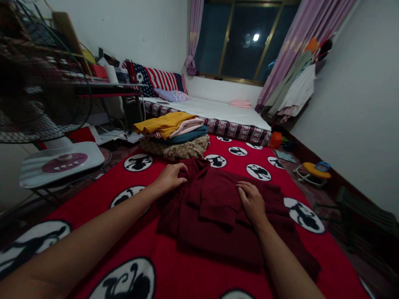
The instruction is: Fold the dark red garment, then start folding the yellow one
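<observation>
Garment of dark maroon cloth [218,203] lies loosely folded on a red, white-circled fabric cover [165,265], stretching rightward from the half-curled left hand [171,179] to beneath the loosely bent right hand [253,203], either one's hold unclear.

The garment [218,203] is a plain dark maroon, its cloth matte. It lies flat on the red blanket [174,274], partly folded: several layers overlap, with a narrower flap laid across the middle on top. The far left edge is bunched and creased, close to the pile [174,128], while the near right corner spreads out loosely in a single trailing point.
</observation>
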`<move>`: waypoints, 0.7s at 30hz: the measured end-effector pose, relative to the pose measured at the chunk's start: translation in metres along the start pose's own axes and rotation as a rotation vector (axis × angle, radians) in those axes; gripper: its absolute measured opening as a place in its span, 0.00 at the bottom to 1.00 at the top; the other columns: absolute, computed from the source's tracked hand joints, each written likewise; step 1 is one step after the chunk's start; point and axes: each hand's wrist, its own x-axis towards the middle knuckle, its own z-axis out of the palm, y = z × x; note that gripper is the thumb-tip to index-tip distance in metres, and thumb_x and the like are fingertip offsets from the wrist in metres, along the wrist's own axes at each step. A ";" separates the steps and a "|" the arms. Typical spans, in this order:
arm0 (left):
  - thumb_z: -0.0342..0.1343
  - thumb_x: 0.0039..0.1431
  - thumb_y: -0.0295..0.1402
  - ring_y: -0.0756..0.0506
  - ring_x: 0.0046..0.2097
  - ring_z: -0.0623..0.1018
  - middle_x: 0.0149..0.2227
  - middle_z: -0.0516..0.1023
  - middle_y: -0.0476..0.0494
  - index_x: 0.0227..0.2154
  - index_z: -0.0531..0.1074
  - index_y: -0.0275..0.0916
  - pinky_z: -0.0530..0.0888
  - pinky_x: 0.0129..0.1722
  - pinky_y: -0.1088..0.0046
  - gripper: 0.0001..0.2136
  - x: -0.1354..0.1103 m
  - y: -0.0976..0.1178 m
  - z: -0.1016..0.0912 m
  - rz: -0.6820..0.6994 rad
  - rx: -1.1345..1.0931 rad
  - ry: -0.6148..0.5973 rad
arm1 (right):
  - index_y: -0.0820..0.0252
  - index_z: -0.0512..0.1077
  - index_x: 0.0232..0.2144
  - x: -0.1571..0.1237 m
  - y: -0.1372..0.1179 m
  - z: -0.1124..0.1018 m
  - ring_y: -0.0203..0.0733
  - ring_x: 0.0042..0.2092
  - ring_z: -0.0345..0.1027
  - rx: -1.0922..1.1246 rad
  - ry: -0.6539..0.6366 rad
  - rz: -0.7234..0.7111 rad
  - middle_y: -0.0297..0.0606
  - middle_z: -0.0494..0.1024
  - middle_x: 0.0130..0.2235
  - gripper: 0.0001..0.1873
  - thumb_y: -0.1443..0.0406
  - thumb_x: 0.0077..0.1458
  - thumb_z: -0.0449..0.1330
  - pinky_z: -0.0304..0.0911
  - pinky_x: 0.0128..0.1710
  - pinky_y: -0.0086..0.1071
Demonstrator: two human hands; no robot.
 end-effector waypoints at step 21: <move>0.60 0.54 0.35 0.43 0.44 0.77 0.40 0.80 0.47 0.41 0.80 0.51 0.69 0.38 0.72 0.12 0.086 0.041 0.008 0.240 0.362 0.021 | 0.57 0.76 0.36 0.000 0.004 0.002 0.46 0.48 0.68 0.016 0.015 0.000 0.42 0.77 0.44 0.14 0.61 0.60 0.51 0.61 0.52 0.42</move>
